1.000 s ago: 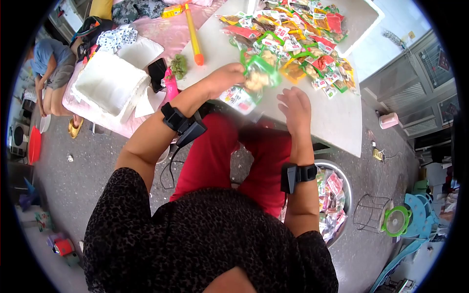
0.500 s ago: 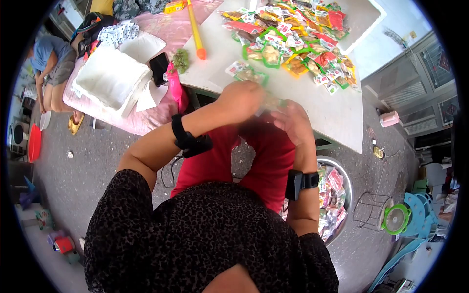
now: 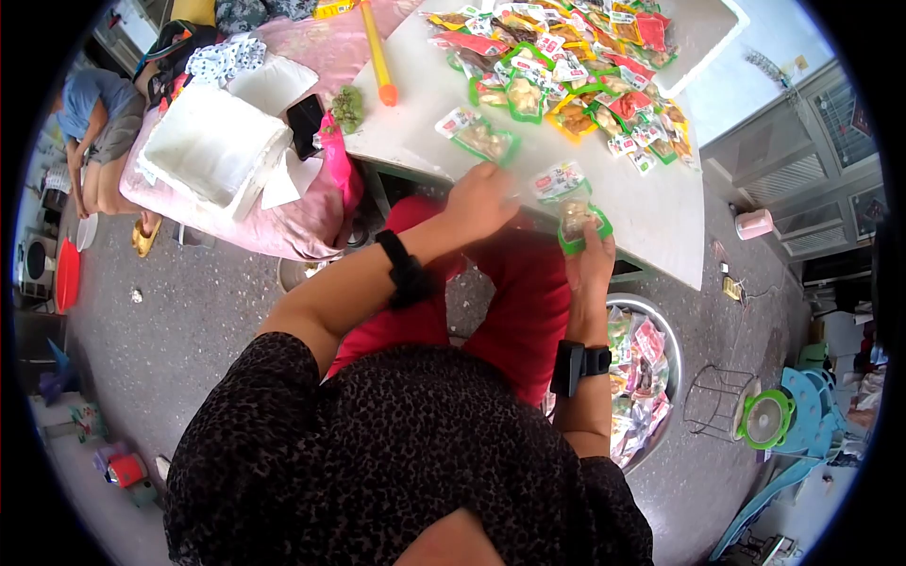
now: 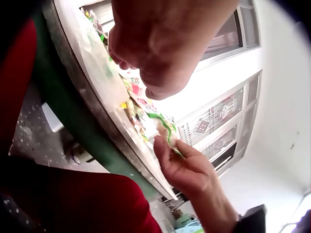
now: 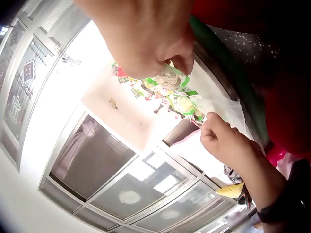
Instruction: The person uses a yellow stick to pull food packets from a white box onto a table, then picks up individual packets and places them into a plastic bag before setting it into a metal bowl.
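In the head view my right hand (image 3: 590,259) pinches a green-edged clear snack packet (image 3: 573,222) with a white label, over the table's front edge. Pale pieces show through the packet. My left hand (image 3: 479,203), slightly blurred, hovers over my lap at the table edge; its fingers are curled, and in the right wrist view the left hand (image 5: 223,136) shows nothing plain between them. Just beyond it, another green-edged packet (image 3: 479,137) lies alone on the white table (image 3: 651,222). Further back, a heap of colourful snack packets (image 3: 576,71) spreads over the tabletop.
A white foam box (image 3: 703,47) stands behind the heap. Left are a yellow stick (image 3: 376,52), a green plant bunch (image 3: 347,108), a phone (image 3: 304,124) and another foam box (image 3: 212,156). A metal basin (image 3: 672,396) of packets sits right; a person (image 3: 94,123) bends at far left.
A packet from my left hand now lies on the table. My hands came together over my lap, then parted; my right hand now holds up another packet, and the left has drawn back from the table.
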Motion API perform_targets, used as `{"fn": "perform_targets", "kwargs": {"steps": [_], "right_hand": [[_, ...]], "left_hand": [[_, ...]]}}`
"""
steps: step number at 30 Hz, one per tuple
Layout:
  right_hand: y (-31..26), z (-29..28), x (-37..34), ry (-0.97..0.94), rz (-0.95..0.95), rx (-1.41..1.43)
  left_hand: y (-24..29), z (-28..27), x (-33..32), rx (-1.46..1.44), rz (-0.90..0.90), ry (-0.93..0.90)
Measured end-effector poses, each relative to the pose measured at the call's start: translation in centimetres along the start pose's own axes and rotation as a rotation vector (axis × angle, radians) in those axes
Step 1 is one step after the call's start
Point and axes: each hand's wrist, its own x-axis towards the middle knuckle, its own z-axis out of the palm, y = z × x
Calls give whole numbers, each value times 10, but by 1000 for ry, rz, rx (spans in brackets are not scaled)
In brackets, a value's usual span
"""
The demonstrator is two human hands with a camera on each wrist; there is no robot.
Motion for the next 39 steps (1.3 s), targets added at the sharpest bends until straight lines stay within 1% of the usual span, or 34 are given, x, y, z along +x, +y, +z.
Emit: {"fn": "perform_targets", "kwargs": {"steps": [2, 3, 6, 9, 12, 15, 18, 21, 24, 27, 28, 31, 34, 36, 38, 39], "right_hand": [[2, -5, 5, -5, -56, -5], [4, -6, 7, -10, -55, -9], [5, 1, 3, -9, -35, -17], [3, 12, -2, 14, 12, -15], [1, 20, -3, 3, 46, -6], [3, 24, 1, -34, 57, -15], [2, 29, 7, -56, 84, -54], [11, 27, 18, -81, 136, -82], [14, 38, 23, -108, 189, -100], [24, 43, 33, -121, 222, -160], [26, 47, 36, -104, 238, -190], [30, 62, 39, -110, 220, -177], [31, 67, 43, -190, 265, -239], [50, 50, 58, -388, -3, -616], [40, 59, 54, -433, -1, -831], [26, 67, 52, -381, 140, -856]], "left_hand": [[1, 3, 5, 94, -118, -158], [1, 4, 7, 142, -176, -238], [-4, 12, 10, 139, -234, -295], [-14, 23, 8, 69, -242, -170], [-19, 23, 9, -31, -244, -158], [-23, 23, 11, -108, -207, -121], [-14, 14, 15, -119, -261, -159], [-8, 11, 17, -54, -253, -180], [-2, 8, 17, 18, -253, -177], [5, 2, 17, -1, -217, -183], [11, -5, 17, -1, -153, -167], [15, -12, 23, 86, -211, -306], [26, -21, 24, 33, -159, -194], [21, -16, 20, 66, -120, -177], [16, -11, 16, 81, -105, -161], [14, -8, 14, 81, -111, -154]]}}
